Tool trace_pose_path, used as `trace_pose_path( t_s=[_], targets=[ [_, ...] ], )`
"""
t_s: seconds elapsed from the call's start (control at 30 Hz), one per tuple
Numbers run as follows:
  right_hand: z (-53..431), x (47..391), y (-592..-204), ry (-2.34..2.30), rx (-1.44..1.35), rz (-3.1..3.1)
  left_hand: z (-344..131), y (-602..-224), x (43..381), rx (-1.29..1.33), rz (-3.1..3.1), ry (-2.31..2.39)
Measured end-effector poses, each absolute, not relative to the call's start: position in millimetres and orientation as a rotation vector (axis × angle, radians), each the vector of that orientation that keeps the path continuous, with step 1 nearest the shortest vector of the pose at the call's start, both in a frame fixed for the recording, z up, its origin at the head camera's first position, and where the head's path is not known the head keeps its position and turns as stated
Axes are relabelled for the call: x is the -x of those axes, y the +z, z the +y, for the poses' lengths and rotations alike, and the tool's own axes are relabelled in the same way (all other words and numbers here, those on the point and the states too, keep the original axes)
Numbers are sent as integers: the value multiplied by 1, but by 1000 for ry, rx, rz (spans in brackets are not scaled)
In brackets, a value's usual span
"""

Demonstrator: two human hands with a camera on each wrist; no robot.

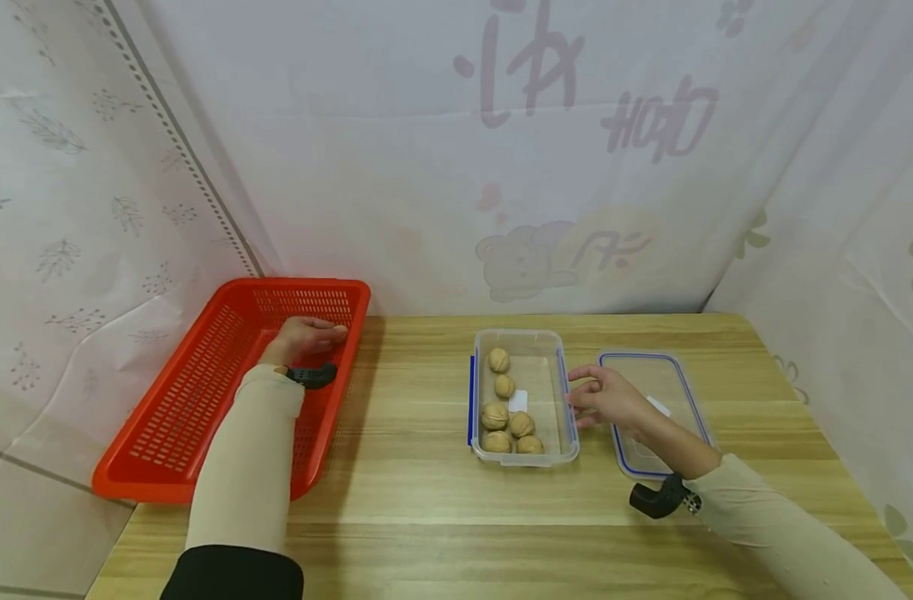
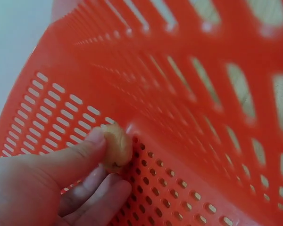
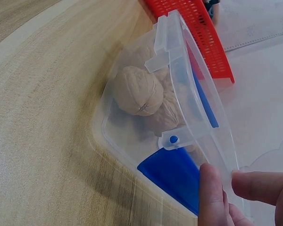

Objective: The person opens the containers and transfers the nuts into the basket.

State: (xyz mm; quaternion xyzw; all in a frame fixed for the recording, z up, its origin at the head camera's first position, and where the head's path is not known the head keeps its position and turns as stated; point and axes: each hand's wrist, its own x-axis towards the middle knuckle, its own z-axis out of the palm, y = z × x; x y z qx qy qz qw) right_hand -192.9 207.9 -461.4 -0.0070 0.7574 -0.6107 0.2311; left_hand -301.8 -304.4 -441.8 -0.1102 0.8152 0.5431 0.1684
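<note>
In the red basket's far right corner, my left hand (image 1: 302, 336) pinches a walnut (image 2: 117, 147) between thumb and fingers, close to the slotted wall. A clear plastic box (image 1: 550, 457) with blue clips stands mid-table and holds several walnuts (image 1: 496, 415), mostly toward its near left. At the box's right side is my right hand (image 1: 610, 398). In the right wrist view its thumb (image 3: 257, 184) and fingers grip the rim beside a blue clip (image 3: 172, 176).
The large red basket (image 1: 317, 454) sits at the table's left, reaching past its edge. A clear lid with a blue seal (image 1: 655, 358) lies right of the box, partly under my right forearm. A patterned white curtain (image 1: 396, 167) hangs behind the wooden table (image 1: 419, 487).
</note>
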Motion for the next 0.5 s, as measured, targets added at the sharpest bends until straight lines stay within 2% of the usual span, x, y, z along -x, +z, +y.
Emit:
trace_pose_path(
  t_s=[0.5],
  targets=[
    [208, 193, -461, -1695, 19, 2071, -309, -445, 309, 176, 2299, 1540]
  ],
)
